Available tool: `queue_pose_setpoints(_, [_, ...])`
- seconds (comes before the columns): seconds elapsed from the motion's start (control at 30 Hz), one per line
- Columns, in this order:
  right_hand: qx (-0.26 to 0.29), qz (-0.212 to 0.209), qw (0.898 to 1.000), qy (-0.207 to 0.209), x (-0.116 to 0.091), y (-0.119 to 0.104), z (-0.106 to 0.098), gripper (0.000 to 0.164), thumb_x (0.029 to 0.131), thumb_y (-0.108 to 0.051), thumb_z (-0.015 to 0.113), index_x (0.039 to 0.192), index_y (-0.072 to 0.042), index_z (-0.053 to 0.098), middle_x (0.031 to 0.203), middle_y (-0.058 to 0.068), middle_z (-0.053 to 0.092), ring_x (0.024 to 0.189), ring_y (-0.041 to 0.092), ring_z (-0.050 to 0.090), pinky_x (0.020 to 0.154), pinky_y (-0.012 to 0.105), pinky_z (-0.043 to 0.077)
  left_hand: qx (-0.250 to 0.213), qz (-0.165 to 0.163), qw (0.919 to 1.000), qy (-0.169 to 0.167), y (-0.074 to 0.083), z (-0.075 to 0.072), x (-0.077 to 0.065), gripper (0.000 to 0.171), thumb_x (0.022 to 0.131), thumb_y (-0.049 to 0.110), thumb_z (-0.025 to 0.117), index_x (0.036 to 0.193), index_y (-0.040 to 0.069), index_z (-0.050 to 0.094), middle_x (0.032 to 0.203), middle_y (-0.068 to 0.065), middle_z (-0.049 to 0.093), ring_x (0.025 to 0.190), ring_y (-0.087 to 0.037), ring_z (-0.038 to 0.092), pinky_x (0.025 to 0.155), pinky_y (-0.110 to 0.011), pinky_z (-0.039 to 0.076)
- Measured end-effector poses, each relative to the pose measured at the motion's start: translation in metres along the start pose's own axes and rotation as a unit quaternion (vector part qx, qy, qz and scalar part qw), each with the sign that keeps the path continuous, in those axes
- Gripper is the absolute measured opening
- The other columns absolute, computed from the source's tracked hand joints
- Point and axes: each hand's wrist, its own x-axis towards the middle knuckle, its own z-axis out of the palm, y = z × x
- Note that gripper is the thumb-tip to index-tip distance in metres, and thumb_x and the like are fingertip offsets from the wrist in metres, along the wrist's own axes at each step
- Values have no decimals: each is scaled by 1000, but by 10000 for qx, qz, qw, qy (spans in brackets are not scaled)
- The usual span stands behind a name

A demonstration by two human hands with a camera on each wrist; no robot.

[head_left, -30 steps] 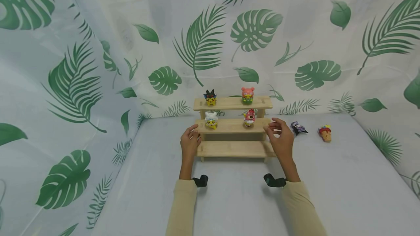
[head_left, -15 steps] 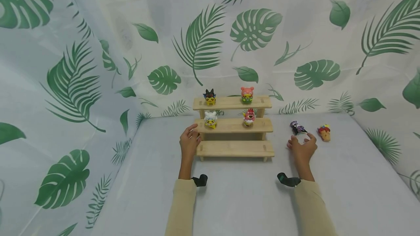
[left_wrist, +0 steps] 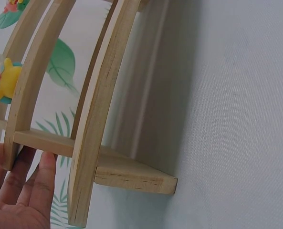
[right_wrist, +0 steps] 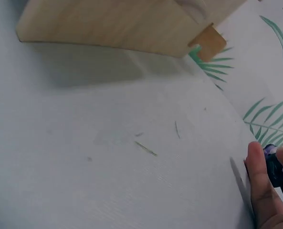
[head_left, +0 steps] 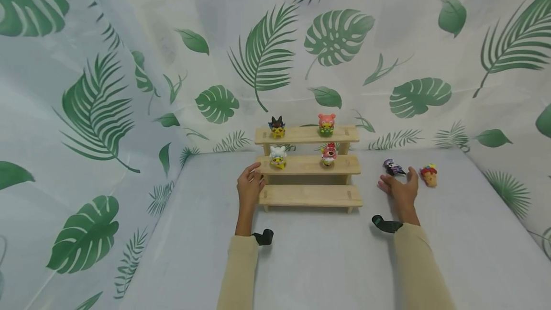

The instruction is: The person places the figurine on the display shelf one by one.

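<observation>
In the head view a three-tier wooden display stand [head_left: 310, 196] stands on the table. My left hand [head_left: 249, 186] holds the left end of its middle tier; in the left wrist view the thumb and fingers [left_wrist: 42, 183] lie on either side of that board. Right of the stand, my right hand [head_left: 402, 192] is spread beside a purple-and-black figurine [head_left: 392, 167] lying on the table. The right wrist view shows the figurine [right_wrist: 277, 169] between finger and thumb, partly covered; no grip is visible. Farther right lies an orange-brown figurine [head_left: 429, 176] with a red top.
On the top tier stand a black-eared yellow figurine [head_left: 277, 127] and a pink one [head_left: 326, 124]. The middle tier bears a white-hooded figurine [head_left: 278, 157] and a red-and-pink one [head_left: 329, 155]. A leaf-printed sheet [head_left: 267, 61] hangs behind the pale tabletop [head_left: 318, 262].
My right hand has left the right end of the stand and moved right to the purple-and-black figurine, its fingers spreading. The left hand stays at the stand.
</observation>
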Motion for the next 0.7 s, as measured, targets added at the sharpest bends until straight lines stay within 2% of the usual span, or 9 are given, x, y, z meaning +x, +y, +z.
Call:
queue_pose_setpoints(0.13, [-28,-60,9999,-151,6,-3,-1,85,96,-11,60,156,-39,6,160,9,28,75,0,69,71,19,59,16,61,9999,148,-3,1,2,28,99,15,55,125,11,66,115,-19,69,106,-27,66,90,-48,57])
queue_pose_setpoints(0.23, [-13,-53,9999,-87,10,-5,0,85,95,-8,60,157,-36,9,163,5,19,73,-2,68,71,19,59,47,86,9998,200,-3,1,2,27,99,15,56,123,13,67,113,-17,70,102,-24,67,88,-46,58])
queue_pose_setpoints(0.33, [38,-28,10000,27,11,-5,0,85,93,-6,61,157,-33,12,164,3,17,69,-4,66,71,18,58,59,68,9998,197,-3,2,2,26,98,14,56,122,13,68,113,-16,70,100,-21,67,86,-43,59])
queue_pose_setpoints(0.47, [-395,-160,9988,246,14,-2,-1,80,93,-10,63,157,-27,18,164,3,17,65,-8,61,68,13,57,56,6,9999,145,-6,2,2,28,98,14,56,124,13,66,115,-17,69,100,-20,66,85,-42,59])
queue_pose_setpoints(0.57, [-897,-359,9944,419,16,1,-1,76,93,-16,64,157,-21,22,164,5,17,61,-11,56,65,9,54,33,-3,10000,76,-7,1,3,29,99,15,56,126,11,65,116,-18,68,101,-23,66,87,-46,59])
queue_pose_setpoints(0.7, [-974,-539,9926,477,19,3,0,74,93,-16,64,156,-16,25,163,8,18,58,-13,56,65,8,54,35,30,10000,-22,3,-1,-2,30,100,10,53,128,5,63,115,-22,67,104,-30,66,89,-53,56])
